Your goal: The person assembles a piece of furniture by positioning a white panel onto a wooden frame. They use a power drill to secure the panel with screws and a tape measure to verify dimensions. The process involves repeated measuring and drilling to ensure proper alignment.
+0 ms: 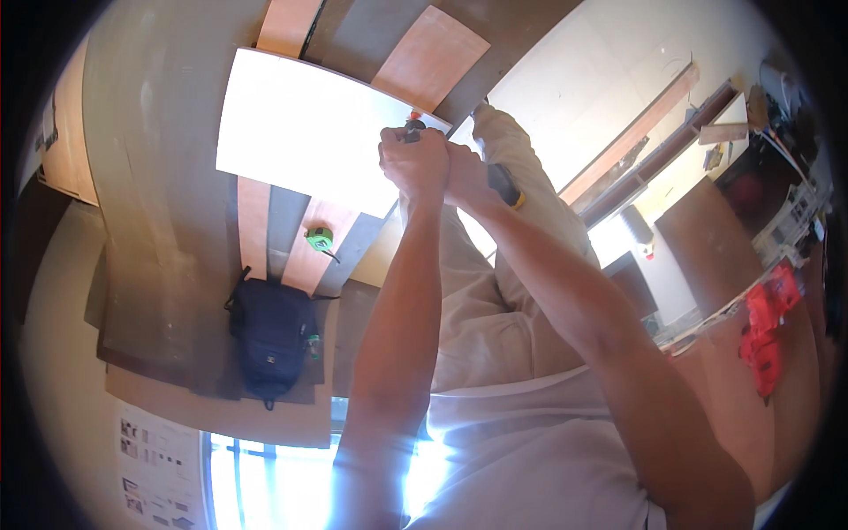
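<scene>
Your left hand [413, 163] was a closed fist, w/ a small dark, orange-tipped item [412, 128] sticking out the top; can't tell what it was. Your right hand [473, 177] pressed right against the left, closed round a dark tool w/ a yellow band [505, 187]. Both hands sat at the near corner of a bright white panel [300, 132], over your knee in beige trousers [508, 150].

No packages in view. A white sheet w/ small dark printed blocks [155, 464] lay lower left, beside a glaring bright patch.

Around: a green tape measure [320, 238] on an orange wood strip [305, 252], just below the white panel. A dark blue backpack [272, 336] lay under that, on grey-brown boards. A red cloth-like thing [767, 322] sat far right, well apart. Long wood battens [632, 137] ran upper right. Your forearms crossed the middle and hid the floor beneath.
</scene>
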Tool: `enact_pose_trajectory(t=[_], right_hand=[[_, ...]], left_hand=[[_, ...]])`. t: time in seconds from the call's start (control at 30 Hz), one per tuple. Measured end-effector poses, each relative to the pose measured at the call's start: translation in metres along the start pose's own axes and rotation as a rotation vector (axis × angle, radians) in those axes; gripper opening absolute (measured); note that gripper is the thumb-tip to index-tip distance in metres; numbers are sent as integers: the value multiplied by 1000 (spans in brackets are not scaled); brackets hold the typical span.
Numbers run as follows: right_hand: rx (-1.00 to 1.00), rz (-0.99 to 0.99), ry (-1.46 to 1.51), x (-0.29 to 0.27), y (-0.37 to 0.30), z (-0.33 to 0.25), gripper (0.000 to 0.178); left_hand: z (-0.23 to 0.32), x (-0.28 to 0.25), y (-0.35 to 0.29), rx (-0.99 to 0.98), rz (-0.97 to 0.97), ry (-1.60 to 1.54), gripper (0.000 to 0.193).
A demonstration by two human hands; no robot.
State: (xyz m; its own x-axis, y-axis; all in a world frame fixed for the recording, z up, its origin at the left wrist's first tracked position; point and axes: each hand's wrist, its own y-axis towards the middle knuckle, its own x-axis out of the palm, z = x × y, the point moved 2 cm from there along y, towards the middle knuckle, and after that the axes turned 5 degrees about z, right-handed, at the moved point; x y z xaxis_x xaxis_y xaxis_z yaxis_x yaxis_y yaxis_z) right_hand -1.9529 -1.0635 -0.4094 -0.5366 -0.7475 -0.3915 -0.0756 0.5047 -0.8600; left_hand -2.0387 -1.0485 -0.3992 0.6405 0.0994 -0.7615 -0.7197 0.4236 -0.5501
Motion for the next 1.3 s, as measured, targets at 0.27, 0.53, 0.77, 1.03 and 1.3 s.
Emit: enact_pose_trajectory(t=[0.27, 0.53, 0.77, 1.03, 1.3], right_hand=[[-159, 79, 44, 17, 3, 5, 73], [-267, 157, -13, 39, 7, 25, 67], [-346, 183, -89, 35, -4, 12, 55], [-285, 146, -18, 42, 13, 24, 57], [-318, 179, -18, 34, 1, 15, 60]], left_hand=[[0, -13, 2, -29, 57, -82, 36], [-28, -9, 1, -5, 40, -224, 35], [-38, -10, -3, -29, 65, -270, 33], [-33, -12, 3, -52, 12, -251, 32], [-28, -18, 5, -64, -17, -247, 31]])
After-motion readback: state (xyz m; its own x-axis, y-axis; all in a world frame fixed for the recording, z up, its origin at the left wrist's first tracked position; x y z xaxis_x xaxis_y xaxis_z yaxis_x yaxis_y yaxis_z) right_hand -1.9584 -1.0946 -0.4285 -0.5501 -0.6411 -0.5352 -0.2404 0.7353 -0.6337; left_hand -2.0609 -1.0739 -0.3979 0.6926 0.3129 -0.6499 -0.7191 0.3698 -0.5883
